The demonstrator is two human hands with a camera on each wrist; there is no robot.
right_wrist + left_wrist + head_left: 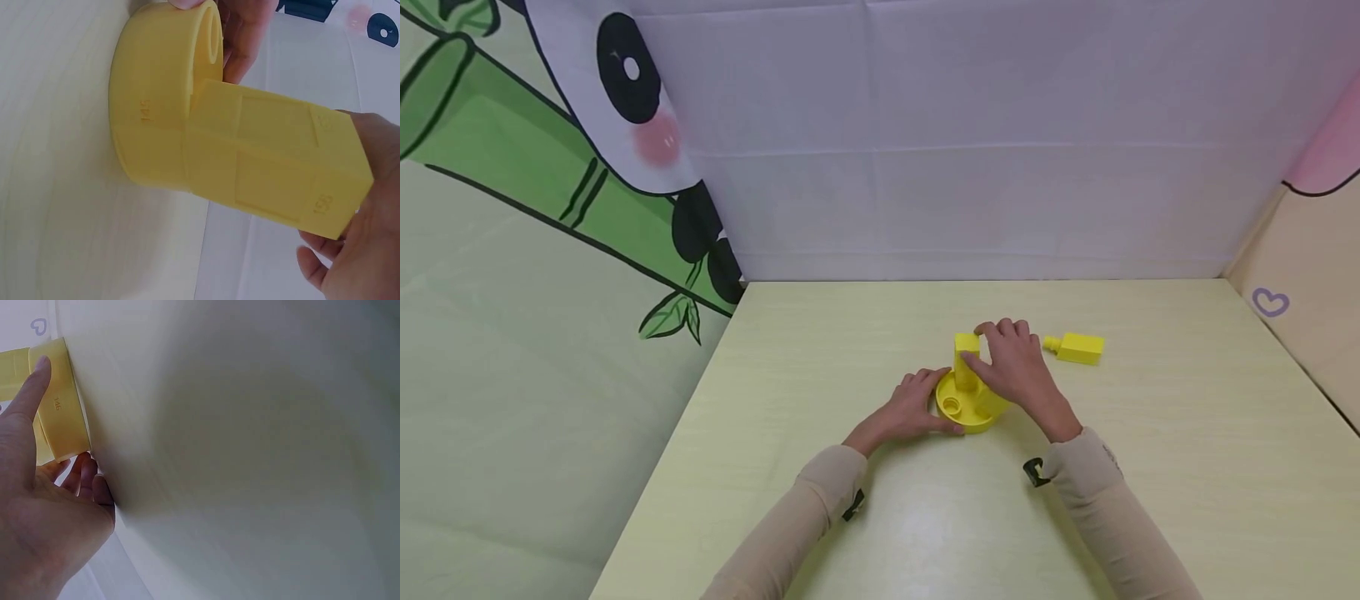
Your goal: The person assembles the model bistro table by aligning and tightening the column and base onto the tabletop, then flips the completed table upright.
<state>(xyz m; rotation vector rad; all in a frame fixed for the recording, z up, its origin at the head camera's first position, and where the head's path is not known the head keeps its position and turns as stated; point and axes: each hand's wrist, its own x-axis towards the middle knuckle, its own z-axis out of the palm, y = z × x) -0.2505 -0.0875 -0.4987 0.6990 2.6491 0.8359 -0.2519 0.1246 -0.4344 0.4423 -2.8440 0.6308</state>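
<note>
A round yellow base [967, 424] with a raised rim lies flat on the table, an open socket [951, 407] showing inside it. My left hand [913, 408] grips the base from the left, with the thumb [39, 384] on its side wall and the fingers on the far side. With thumb and fingers, my right hand [1015, 367] holds an upright yellow block [966, 354] over the base; its lower end is inside the rim. A second yellow block [281, 156], angular with moulded numbers, stands in the base beneath the right hand, partly hidden in the head view.
Another yellow block [1081, 348] with a round knob at one end lies on the pale table [850, 333], right of the right hand. A printed cloth [962, 200] hangs behind the table's back edge.
</note>
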